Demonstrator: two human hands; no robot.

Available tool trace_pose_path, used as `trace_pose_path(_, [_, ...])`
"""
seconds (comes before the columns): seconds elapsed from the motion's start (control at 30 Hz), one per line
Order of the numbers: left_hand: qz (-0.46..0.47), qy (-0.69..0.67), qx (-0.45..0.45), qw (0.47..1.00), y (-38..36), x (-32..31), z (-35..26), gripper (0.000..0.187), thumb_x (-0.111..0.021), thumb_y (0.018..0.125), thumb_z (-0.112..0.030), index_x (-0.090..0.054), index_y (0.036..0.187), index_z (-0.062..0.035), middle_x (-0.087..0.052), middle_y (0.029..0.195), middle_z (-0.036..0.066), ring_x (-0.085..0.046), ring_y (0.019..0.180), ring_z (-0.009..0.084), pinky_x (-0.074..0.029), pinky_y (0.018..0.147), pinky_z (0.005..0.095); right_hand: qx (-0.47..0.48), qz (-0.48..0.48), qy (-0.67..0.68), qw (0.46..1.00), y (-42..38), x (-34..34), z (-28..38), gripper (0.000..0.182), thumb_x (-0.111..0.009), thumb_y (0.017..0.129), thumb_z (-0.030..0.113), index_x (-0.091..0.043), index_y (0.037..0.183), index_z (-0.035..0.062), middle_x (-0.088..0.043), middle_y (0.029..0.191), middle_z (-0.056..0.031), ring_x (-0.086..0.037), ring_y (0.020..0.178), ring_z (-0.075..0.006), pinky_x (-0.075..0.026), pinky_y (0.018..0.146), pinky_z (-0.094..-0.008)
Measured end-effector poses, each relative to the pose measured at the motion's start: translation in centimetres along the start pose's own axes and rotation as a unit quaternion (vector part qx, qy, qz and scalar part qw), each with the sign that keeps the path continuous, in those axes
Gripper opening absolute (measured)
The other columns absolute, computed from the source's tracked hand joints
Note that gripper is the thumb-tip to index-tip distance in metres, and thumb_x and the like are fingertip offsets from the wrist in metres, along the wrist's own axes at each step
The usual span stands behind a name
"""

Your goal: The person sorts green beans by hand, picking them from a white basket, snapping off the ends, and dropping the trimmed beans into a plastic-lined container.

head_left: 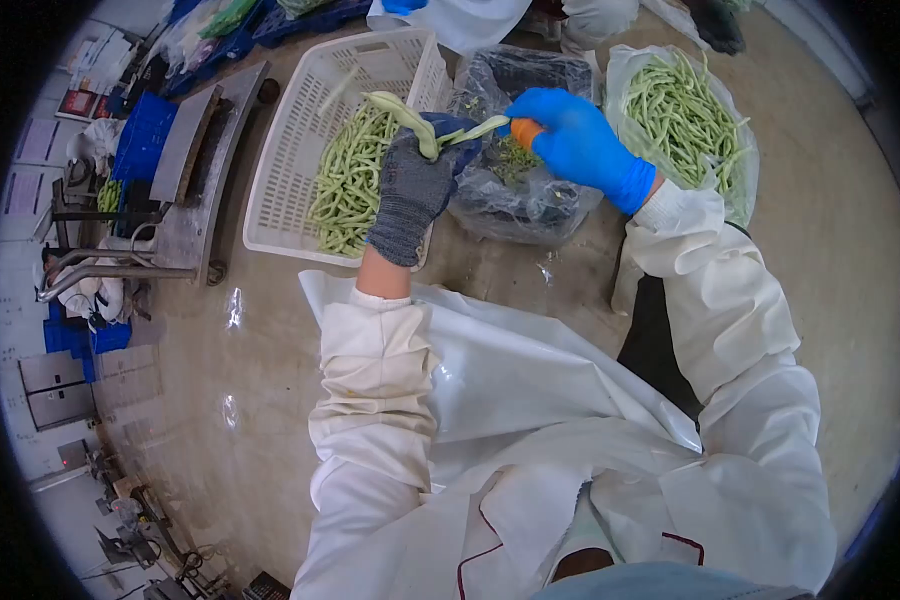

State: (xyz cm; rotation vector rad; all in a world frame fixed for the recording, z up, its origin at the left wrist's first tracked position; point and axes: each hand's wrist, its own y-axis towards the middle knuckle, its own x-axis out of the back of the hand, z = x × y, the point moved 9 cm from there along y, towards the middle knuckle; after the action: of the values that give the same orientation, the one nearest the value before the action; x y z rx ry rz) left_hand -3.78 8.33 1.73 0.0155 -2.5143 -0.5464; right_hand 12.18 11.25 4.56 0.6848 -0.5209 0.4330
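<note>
My left hand (415,185), in a grey knit glove with blue fingertips, is closed around green beans over the right side of the white crate. One long pale bean (400,110) curves up out of that fist. Another bean (485,128) stretches from it toward my right hand (580,145), which wears a blue glove. An orange cover (527,131) shows on one finger there, and the fingertips pinch this bean's end. Below the hands, the white slotted crate (282,150) carries a heap of green beans (350,185). A plastic-lined bin (525,210) with green trimmings stands beside it.
On the right, a clear bag (750,175) is full of green beans. A metal cart (205,185) with a blue crate (148,135) stands at left. Another person's white apron (455,22) shows beyond the crate. The floor (230,330) looks wet.
</note>
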Motion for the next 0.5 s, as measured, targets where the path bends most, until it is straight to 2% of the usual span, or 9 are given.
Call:
trace_pose_path(0.07, [0.016,0.024,-0.004,1.0,0.1,0.1,-1.1,0.025,-0.066,0.083,-0.004,-0.063,0.107,0.0007,-0.064,0.095,0.007,-0.06,0.085,0.0159,-0.049,0.076,0.029,-0.084,0.009,0.128,0.988,0.0,-0.3,-1.4,0.02,-0.055,0.083,0.008,-0.067,0.098,0.0003,-0.066,0.084,-0.0114,-0.06,0.073,-0.0211,-0.048,0.071,-0.0318])
trace_pose_path(0.13, [0.018,0.02,-0.007,1.0,0.2,0.1,-1.5,0.022,-0.067,0.081,-0.005,-0.064,0.102,-0.0003,-0.064,0.092,0.008,-0.06,0.083,0.0172,-0.048,0.074,0.0307,-0.17,0.045,0.294,0.939,-0.2,-1.1,-2.4,0.022,-0.056,0.082,0.006,-0.065,0.099,-0.0033,-0.066,0.087,-0.0083,-0.057,0.075,-0.0146,-0.046,0.073,-0.0282])
trace_pose_path(0.2, [0.006,-0.016,-0.007,1.0,0.2,0.1,-1.6,0.02,-0.07,0.077,-0.008,-0.065,0.096,-0.0028,-0.065,0.091,0.01,-0.061,0.079,0.0204,-0.048,0.07,0.0331,-0.15,0.043,0.32,0.934,0.0,-1.2,-2.1,0.023,-0.055,0.082,0.008,-0.066,0.1,-0.0034,-0.068,0.086,-0.0084,-0.058,0.076,-0.0117,-0.048,0.071,-0.0281])
trace_pose_path(0.23, [-0.009,-0.063,0.037,0.997,0.1,0.3,-1.1,0.022,-0.069,0.079,-0.009,-0.065,0.1,-0.0015,-0.064,0.09,0.008,-0.06,0.08,0.0184,-0.048,0.072,0.0322,-0.141,0.042,0.333,0.931,0.0,-1.3,-2.0,0.024,-0.055,0.082,0.008,-0.067,0.1,-0.0035,-0.068,0.085,-0.0085,-0.059,0.076,-0.0103,-0.049,0.07,-0.0281])
trace_pose_path(0.3, [-0.036,-0.155,0.122,0.98,-0.3,0.7,-0.5,0.026,-0.066,0.083,-0.011,-0.064,0.106,0.001,-0.062,0.089,0.005,-0.058,0.081,0.0144,-0.048,0.076,0.0303,-0.163,0.057,0.287,0.942,0.1,-1.7,-3.3,0.023,-0.055,0.082,0.007,-0.068,0.098,-0.0022,-0.068,0.085,-0.0116,-0.061,0.075,-0.0159,-0.05,0.072,-0.0308])
trace_pose_path(0.33, [-0.068,-0.247,0.104,0.961,0.0,1.3,-0.4,0.028,-0.065,0.084,-0.013,-0.062,0.109,0.0008,-0.061,0.089,0.004,-0.058,0.082,0.0145,-0.048,0.077,0.0308,-0.175,0.065,0.263,0.947,0.2,-1.8,-4.2,0.023,-0.055,0.081,0.007,-0.068,0.098,-0.0016,-0.068,0.084,-0.0132,-0.063,0.075,-0.0188,-0.05,0.073,-0.0322])
trace_pose_path(0.37, [-0.1,-0.337,0.084,0.932,0.4,2.2,0.1,0.03,-0.064,0.085,-0.015,-0.061,0.111,0.0007,-0.061,0.088,0.004,-0.058,0.083,0.0147,-0.048,0.079,0.0312,-0.191,0.085,0.158,0.965,0.0,-1.9,-5.1,0.024,-0.056,0.08,0.007,-0.068,0.099,-0.0001,-0.068,0.088,-0.015,-0.063,0.077,-0.0226,-0.05,0.074,-0.0342])
trace_pose_path(0.43, [-0.139,-0.469,0.067,0.87,0.7,4.2,1.1,0.032,-0.061,0.088,-0.017,-0.057,0.116,0.0,-0.06,0.09,0.004,-0.059,0.084,0.015,-0.049,0.083,0.0321,-0.215,0.122,-0.055,0.968,-0.5,-1.9,-7.2,0.027,-0.057,0.078,0.007,-0.067,0.103,0.0029,-0.067,0.094,-0.0187,-0.064,0.082,-0.0303,-0.05,0.077,-0.0383])
trace_pose_path(0.5, [-0.158,-0.556,0.071,0.813,0.6,5.9,1.9,0.033,-0.057,0.092,-0.017,-0.052,0.12,-0.0009,-0.059,0.093,0.005,-0.059,0.085,0.0154,-0.049,0.087,0.0328,-0.138,0.041,-0.155,0.977,-1.3,-1.2,-9.2,0.034,-0.058,0.077,0.008,-0.064,0.11,0.0071,-0.064,0.104,-0.0209,-0.062,0.089,-0.0355,-0.049,0.08,-0.0412])
